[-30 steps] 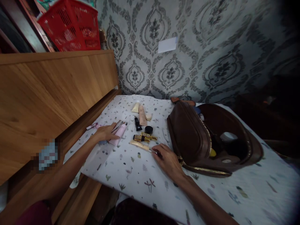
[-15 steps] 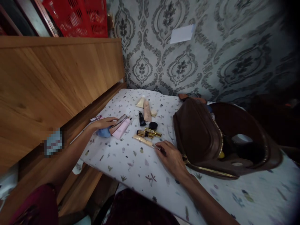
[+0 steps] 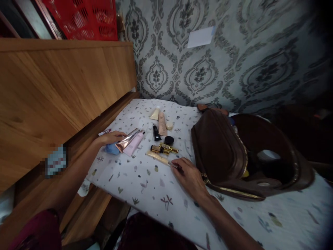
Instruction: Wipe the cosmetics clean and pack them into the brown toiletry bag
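Note:
My left hand (image 3: 113, 137) lies with its fingers stretched out over a soft blue item (image 3: 112, 148), fingertips at a shiny rose-gold tube (image 3: 127, 140). A pink tube (image 3: 134, 144) lies against that tube. My right hand (image 3: 188, 175) rests on the cloth, fingers closed on the dark end of a slim pale-yellow cosmetic tube (image 3: 158, 157). Just beyond lie two black-and-gold cosmetic tubes (image 3: 160, 150) and a round black pot (image 3: 169, 140). Farther back are a small black tube (image 3: 156, 133), a beige tube (image 3: 162, 124), a cream tube (image 3: 155, 113) and a round cream-coloured pot (image 3: 169, 125).
An unzipped brown leather bag (image 3: 218, 149) stands on the patterned tablecloth (image 3: 140, 173), right of my right hand. A wooden cabinet (image 3: 67, 83) bounds the left side, with a red basket (image 3: 91, 21) on top. Patterned wallpaper (image 3: 156, 74) stands behind the table.
My left hand has drawn slightly left, uncovering more of the rose-gold tube. My right hand stays at the slim tube. The view has shifted a little.

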`<state>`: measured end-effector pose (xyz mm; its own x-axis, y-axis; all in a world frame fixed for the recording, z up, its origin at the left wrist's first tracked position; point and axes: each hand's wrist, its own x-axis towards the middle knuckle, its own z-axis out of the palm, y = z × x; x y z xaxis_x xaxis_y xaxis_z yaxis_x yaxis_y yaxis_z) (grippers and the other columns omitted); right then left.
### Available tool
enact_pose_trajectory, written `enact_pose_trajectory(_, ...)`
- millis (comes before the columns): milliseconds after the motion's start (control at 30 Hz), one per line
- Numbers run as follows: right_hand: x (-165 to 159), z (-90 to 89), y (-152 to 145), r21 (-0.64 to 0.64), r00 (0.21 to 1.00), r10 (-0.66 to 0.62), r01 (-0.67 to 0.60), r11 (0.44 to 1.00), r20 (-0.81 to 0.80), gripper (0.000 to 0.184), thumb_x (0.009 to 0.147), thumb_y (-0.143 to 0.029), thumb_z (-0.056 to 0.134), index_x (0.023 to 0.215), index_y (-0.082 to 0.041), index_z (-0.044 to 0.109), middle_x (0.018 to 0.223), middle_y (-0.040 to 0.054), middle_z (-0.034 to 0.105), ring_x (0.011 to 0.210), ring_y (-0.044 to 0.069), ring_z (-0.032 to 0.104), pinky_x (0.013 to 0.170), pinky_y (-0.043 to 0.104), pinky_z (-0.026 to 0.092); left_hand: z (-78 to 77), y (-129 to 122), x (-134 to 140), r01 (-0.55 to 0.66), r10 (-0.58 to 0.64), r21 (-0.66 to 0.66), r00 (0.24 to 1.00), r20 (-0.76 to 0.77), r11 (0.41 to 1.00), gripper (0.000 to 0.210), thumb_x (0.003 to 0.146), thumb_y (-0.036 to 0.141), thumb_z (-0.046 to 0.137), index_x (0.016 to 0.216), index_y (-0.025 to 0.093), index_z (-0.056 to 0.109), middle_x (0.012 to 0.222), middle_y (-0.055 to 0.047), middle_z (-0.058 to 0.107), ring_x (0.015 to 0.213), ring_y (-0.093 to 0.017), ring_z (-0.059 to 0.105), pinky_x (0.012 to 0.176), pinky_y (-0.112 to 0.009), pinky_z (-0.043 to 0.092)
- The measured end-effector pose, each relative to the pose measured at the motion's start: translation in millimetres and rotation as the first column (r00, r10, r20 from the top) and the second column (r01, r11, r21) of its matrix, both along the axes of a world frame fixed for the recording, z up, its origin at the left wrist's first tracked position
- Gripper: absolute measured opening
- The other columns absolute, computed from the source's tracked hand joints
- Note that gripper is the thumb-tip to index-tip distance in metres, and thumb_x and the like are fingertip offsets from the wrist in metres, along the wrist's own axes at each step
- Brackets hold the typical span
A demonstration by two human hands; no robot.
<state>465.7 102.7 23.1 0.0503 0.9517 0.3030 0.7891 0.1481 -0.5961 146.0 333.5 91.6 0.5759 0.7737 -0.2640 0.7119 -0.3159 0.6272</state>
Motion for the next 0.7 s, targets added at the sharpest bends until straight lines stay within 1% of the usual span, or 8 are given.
enact_pose_trajectory(133, 0, 0.8, 1, 0.010, 1.000, -0.002, 0.002, 1.000, 0.006, 0.015, 0.091, -0.026, 0.051, 0.095, -0.021, 0.065, 0.092, 0.0060, 0.066, 0.089, 0.024, 0.063, 0.078, 0.036, 0.052, -1.1, -1, 2, 0.025, -0.025, 0.031, 1.000, -0.015, 0.999, 0.053, 0.080, 0.055, 0.050, 0.114, 0.019, 0.068, 0.115, -0.005, 0.072, 0.105, -0.024, 0.063, 0.087, -0.030, 0.049)
enact_pose_trajectory(300, 3, -3.4, -2, 0.016, 1.000, 0.005, -0.005, 1.000, 0.019, 0.016, 0.092, -0.027, 0.050, 0.097, -0.022, 0.065, 0.095, 0.0063, 0.066, 0.088, 0.023, 0.064, 0.076, 0.036, 0.054, -7.0, 2, 6, 0.051, -0.048, 0.104, 0.998, -0.032, 0.993, 0.047, 0.083, 0.056, 0.046, 0.100, 0.019, 0.070, 0.101, -0.004, 0.073, 0.098, -0.025, 0.061, 0.083, -0.031, 0.048)
enact_pose_trajectory(400, 2, -1.1, -4, 0.098, 0.994, -0.057, 0.048, 0.994, 0.094, 0.019, 0.093, -0.028, 0.051, 0.106, -0.023, 0.064, 0.104, 0.0091, 0.065, 0.098, 0.026, 0.062, 0.082, 0.040, 0.054, -10.6, 1, 8, 0.050, -0.047, 0.133, 0.999, -0.025, 0.990, 0.048, 0.086, 0.058, 0.042, 0.101, 0.020, 0.068, 0.100, -0.004, 0.072, 0.098, -0.025, 0.061, 0.084, -0.030, 0.047)
enact_pose_trajectory(467, -7, 7.8, -1, 0.185, 0.979, -0.096, 0.062, 0.981, 0.182, 0.024, 0.094, -0.028, 0.051, 0.114, -0.022, 0.063, 0.115, 0.0121, 0.063, 0.108, 0.029, 0.057, 0.089, 0.043, 0.052, -11.6, -3, 9, 0.057, -0.056, 0.141, 0.998, -0.010, 0.988, 0.051, 0.087, 0.060, 0.041, 0.105, 0.020, 0.067, 0.102, -0.004, 0.071, 0.099, -0.024, 0.061, 0.085, -0.030, 0.047)
enact_pose_trajectory(533, -27, 21.7, 11, 0.214, 0.958, -0.028, -0.035, 0.976, 0.284, 0.026, 0.095, -0.021, 0.048, 0.118, -0.019, 0.062, 0.120, 0.0139, 0.062, 0.113, 0.030, 0.054, 0.096, 0.045, 0.048, -10.5, -9, 9, 0.066, -0.069, 0.129, 0.997, 0.018, 0.989, 0.054, 0.086, 0.062, 0.045, 0.113, 0.021, 0.064, 0.104, -0.004, 0.071, 0.099, -0.024, 0.062, 0.084, -0.030, 0.048)
enact_pose_trajectory(600, -55, 35.9, 33, 0.148, 0.909, 0.161, -0.233, 0.961, 0.385, 0.025, 0.093, -0.010, 0.049, 0.112, -0.017, 0.064, 0.119, 0.0134, 0.064, 0.112, 0.028, 0.054, 0.097, 0.043, 0.047, -7.5, -15, 9, 0.068, -0.071, 0.069, 0.996, 0.057, 0.995, 0.061, 0.084, 0.062, 0.051, 0.129, 0.022, 0.056, 0.105, -0.004, 0.071, 0.095, -0.024, 0.065, 0.081, -0.030, 0.051)
enact_pose_trajectory(667, -84, 46.3, 61, 0.054, 0.832, 0.295, -0.360, 0.931, 0.470, 0.027, 0.089, -0.004, 0.052, 0.110, -0.016, 0.063, 0.125, 0.0139, 0.061, 0.115, 0.029, 0.052, 0.095, 0.043, 0.046, -3.7, -18, 7, 0.071, -0.071, 0.013, 0.993, 0.095, 0.997, 0.069, 0.084, 0.060, 0.053, 0.142, 0.025, 0.044, 0.110, -0.004, 0.070, 0.096, -0.023, 0.067, 0.082, -0.031, 0.053)
enact_pose_trajectory(700, -97, 49.4, 75, 0.024, 0.791, 0.342, -0.410, 0.912, 0.507, 0.027, 0.089, -0.005, 0.052, 0.112, -0.015, 0.062, 0.128, 0.0151, 0.059, 0.117, 0.029, 0.051, 0.094, 0.043, 0.046, -2.1, -17, 6, 0.083, -0.084, 0.012, 0.990, 0.111, 0.996, 0.069, 0.084, 0.059, 0.053, 0.144, 0.025, 0.042, 0.114, -0.005, 0.069, 0.102, -0.023, 0.066, 0.086, -0.032, 0.053)
